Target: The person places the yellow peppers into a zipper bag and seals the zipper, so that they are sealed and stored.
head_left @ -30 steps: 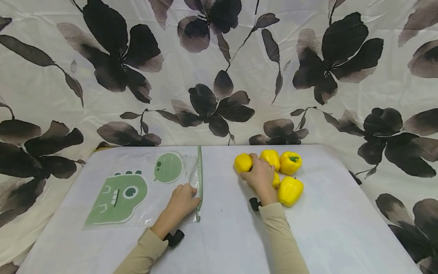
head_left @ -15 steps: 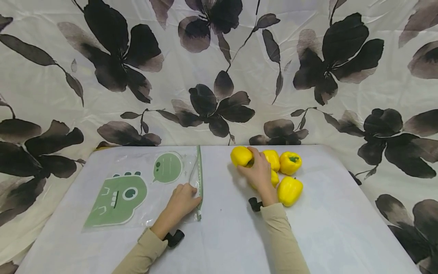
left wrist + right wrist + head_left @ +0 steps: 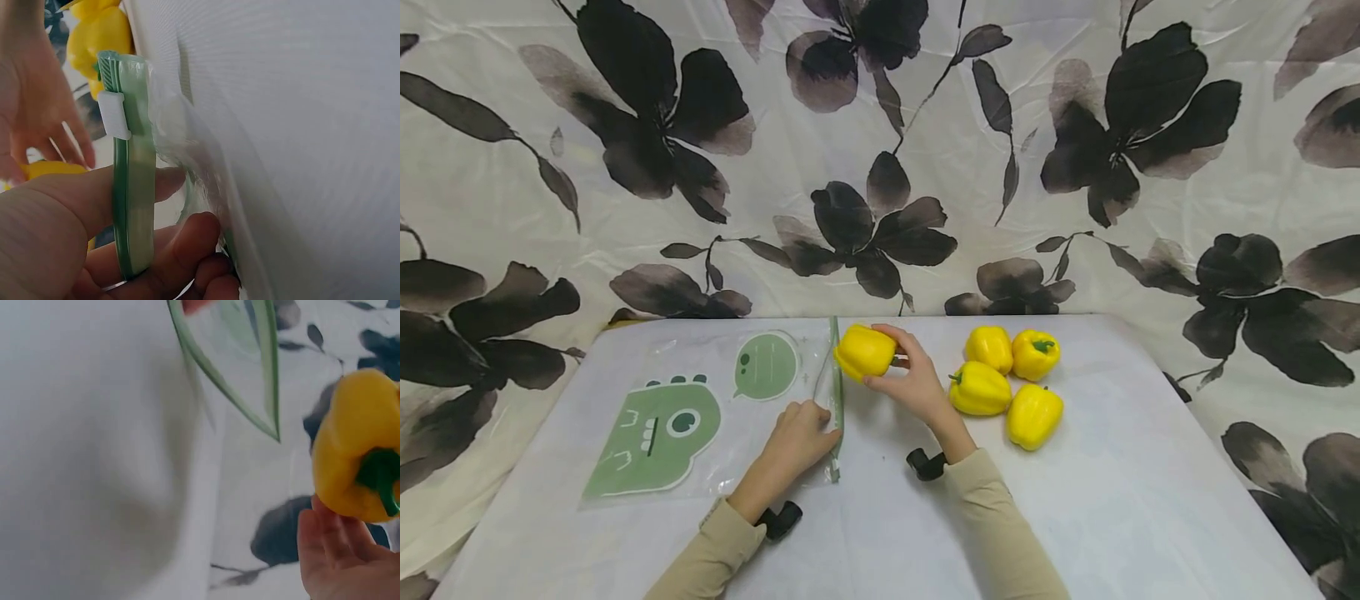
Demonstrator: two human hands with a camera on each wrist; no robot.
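Head, centre: gripping a glossy yellow bell pepper [image 3: 864, 353] in the curled right hand [image 3: 913, 382]; left wrist, lower left: pinching a clear plastic slider bag [image 3: 139, 169] in the left hand [image 3: 65, 219]; right wrist, right edge: showing the pepper's green stem [image 3: 381, 472].

- The counter [image 3: 857, 542] has a plain white top and rounded far corners.
- On its left half a clear bag [image 3: 655, 454] lies flat for the most part, bearing a green dinosaur and a green speech bubble; its green zip strip [image 3: 838, 404] runs along the right side.
- Right of centre, four yellow peppers form a close cluster: a rear-left pepper [image 3: 988, 349], a rear-right pepper [image 3: 1036, 358] with its green stem showing, a front-left pepper [image 3: 980, 389] lying with its stem leftward, and a front-right pepper [image 3: 1034, 417], nearest the viewer.
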